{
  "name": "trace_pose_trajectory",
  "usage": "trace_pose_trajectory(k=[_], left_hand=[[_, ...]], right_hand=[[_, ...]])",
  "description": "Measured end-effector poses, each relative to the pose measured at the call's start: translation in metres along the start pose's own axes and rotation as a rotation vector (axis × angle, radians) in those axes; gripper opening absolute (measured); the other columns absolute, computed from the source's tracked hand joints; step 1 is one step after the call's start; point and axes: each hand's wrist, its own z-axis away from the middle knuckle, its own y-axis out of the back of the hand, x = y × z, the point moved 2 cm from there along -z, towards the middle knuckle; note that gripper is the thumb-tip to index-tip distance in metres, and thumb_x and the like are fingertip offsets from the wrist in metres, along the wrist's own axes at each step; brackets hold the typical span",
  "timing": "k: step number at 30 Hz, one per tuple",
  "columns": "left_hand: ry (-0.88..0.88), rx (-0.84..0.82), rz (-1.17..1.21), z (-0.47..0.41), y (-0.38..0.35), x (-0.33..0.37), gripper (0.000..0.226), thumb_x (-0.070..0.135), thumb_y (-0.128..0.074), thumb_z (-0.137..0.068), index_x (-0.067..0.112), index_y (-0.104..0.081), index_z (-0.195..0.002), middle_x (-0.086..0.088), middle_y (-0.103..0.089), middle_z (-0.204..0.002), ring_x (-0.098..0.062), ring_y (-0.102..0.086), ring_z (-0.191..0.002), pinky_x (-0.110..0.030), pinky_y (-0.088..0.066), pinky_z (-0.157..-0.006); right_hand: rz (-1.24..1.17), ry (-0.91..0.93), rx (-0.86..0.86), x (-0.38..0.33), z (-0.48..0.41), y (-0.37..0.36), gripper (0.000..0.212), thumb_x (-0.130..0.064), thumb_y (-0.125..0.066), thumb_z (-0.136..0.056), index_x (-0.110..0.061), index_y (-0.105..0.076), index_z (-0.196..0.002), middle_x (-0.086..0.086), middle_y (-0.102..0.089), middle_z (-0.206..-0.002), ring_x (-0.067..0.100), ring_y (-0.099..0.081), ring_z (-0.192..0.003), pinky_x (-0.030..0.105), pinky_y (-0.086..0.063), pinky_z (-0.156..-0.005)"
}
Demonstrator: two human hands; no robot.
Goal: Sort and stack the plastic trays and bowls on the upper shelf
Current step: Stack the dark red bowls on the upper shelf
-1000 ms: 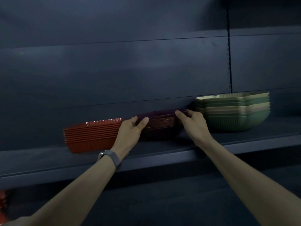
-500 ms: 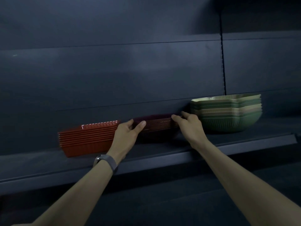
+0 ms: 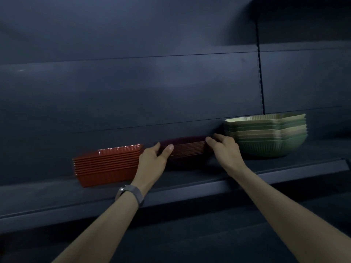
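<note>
A stack of dark maroon trays (image 3: 188,150) sits on the upper shelf (image 3: 190,184), between a stack of orange-red trays (image 3: 106,165) on the left and a stack of green and beige bowls (image 3: 267,137) on the right. My left hand (image 3: 153,162) grips the maroon stack's left end, thumb on the front and fingers behind. My right hand (image 3: 224,150) holds its right end, fingers curled over the rim, close beside the bowls. The maroon stack's lower part is in shadow.
The dark back panel (image 3: 133,92) rises right behind the stacks. An upright slotted rail (image 3: 260,73) divides the panel above the bowls. The shelf's front lip (image 3: 284,171) runs below my wrists. A watch (image 3: 131,192) is on my left wrist.
Both hands stay on the ends of the maroon stack. The view has drifted slightly, so the stacks sit a little further left and lower in the frame.
</note>
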Motion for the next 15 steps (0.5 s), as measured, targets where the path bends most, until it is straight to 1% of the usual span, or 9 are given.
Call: trace_pose_trajectory(k=[3, 5, 6, 7, 8, 10, 12, 14, 15], left_hand=[[0.018, 0.008, -0.028, 0.004, 0.001, 0.006, 0.08, 0.055, -0.066, -0.097, 0.005, -0.045, -0.156, -0.009, -0.051, -0.157, -0.022, -0.045, -0.149, -0.038, -0.032, -0.126], [0.019, 0.007, -0.038, 0.006, 0.003, 0.009, 0.079, 0.054, -0.066, -0.097, 0.004, -0.045, -0.155, -0.011, -0.051, -0.157, -0.023, -0.044, -0.149, -0.037, -0.031, -0.127], [0.022, 0.003, -0.04, 0.008, 0.003, 0.011, 0.079, 0.054, -0.066, -0.097, 0.004, -0.045, -0.155, -0.011, -0.051, -0.157, -0.023, -0.044, -0.149, -0.037, -0.031, -0.126], [0.028, -0.003, -0.042, 0.01, 0.004, 0.013, 0.079, 0.053, -0.066, -0.098, 0.004, -0.045, -0.155, -0.012, -0.05, -0.158, -0.023, -0.044, -0.149, -0.036, -0.032, -0.126], [0.031, -0.012, -0.043, 0.011, 0.005, 0.015, 0.078, 0.053, -0.066, -0.098, 0.003, -0.045, -0.155, -0.012, -0.05, -0.158, -0.024, -0.044, -0.149, -0.036, -0.032, -0.126], [0.041, -0.042, -0.062, 0.015, 0.007, 0.02, 0.076, 0.05, -0.064, -0.1, 0.003, -0.043, -0.156, -0.013, -0.049, -0.159, -0.025, -0.044, -0.149, -0.034, -0.031, -0.126], [0.041, -0.082, -0.104, 0.02, 0.011, 0.024, 0.069, 0.043, -0.063, -0.103, 0.004, -0.044, -0.156, -0.014, -0.052, -0.156, -0.024, -0.047, -0.147, -0.024, -0.032, -0.121], [0.034, -0.102, -0.134, 0.027, 0.019, 0.028, 0.057, 0.034, -0.064, -0.104, 0.006, -0.05, -0.153, -0.011, -0.059, -0.15, -0.02, -0.053, -0.141, -0.009, -0.033, -0.105], [0.032, -0.105, -0.139, 0.032, 0.024, 0.029, 0.052, 0.029, -0.065, -0.104, 0.007, -0.054, -0.15, -0.008, -0.062, -0.147, -0.017, -0.056, -0.138, -0.005, -0.032, -0.099]], right_hand=[[0.038, 0.009, 0.001, -0.003, 0.001, 0.0, 0.043, -0.03, -0.059, -0.106, -0.006, -0.063, -0.141, 0.007, -0.067, -0.126, 0.02, -0.058, -0.118, 0.025, -0.037, -0.098], [0.082, 0.019, 0.001, -0.005, 0.002, -0.001, 0.04, -0.032, -0.057, -0.107, -0.007, -0.066, -0.137, 0.007, -0.068, -0.119, 0.024, -0.061, -0.119, 0.026, -0.039, -0.095], [0.106, 0.019, 0.002, -0.007, 0.003, -0.001, 0.042, -0.034, -0.055, -0.107, -0.007, -0.065, -0.138, 0.01, -0.069, -0.12, 0.028, -0.061, -0.123, 0.028, -0.04, -0.096], [0.132, 0.023, 0.001, -0.01, 0.005, -0.001, 0.045, -0.035, -0.054, -0.108, -0.006, -0.062, -0.141, 0.013, -0.069, -0.127, 0.032, -0.06, -0.127, 0.029, -0.041, -0.099], [0.157, 0.026, -0.002, -0.013, 0.007, -0.001, 0.047, -0.035, -0.053, -0.109, -0.005, -0.06, -0.143, 0.016, -0.068, -0.133, 0.033, -0.059, -0.13, 0.029, -0.04, -0.101], [0.208, 0.052, -0.003, -0.016, 0.012, -0.001, 0.047, -0.033, -0.053, -0.109, -0.004, -0.057, -0.145, 0.017, -0.066, -0.138, 0.032, -0.059, -0.129, 0.025, -0.039, -0.098], [0.262, 0.133, 0.024, -0.019, 0.02, 0.0, 0.044, -0.03, -0.057, -0.108, -0.005, -0.059, -0.144, 0.014, -0.064, -0.14, 0.029, -0.06, -0.13, 0.025, -0.041, -0.102], [0.326, 0.252, 0.066, -0.022, 0.029, 0.0, 0.038, -0.025, -0.062, -0.105, -0.006, -0.063, -0.138, 0.011, -0.061, -0.145, 0.027, -0.054, -0.136, 0.032, -0.04, -0.112], [0.354, 0.306, 0.083, -0.025, 0.034, 0.0, 0.035, -0.023, -0.063, -0.104, -0.007, -0.064, -0.135, 0.009, -0.06, -0.146, 0.026, -0.052, -0.138, 0.034, -0.038, -0.115]])
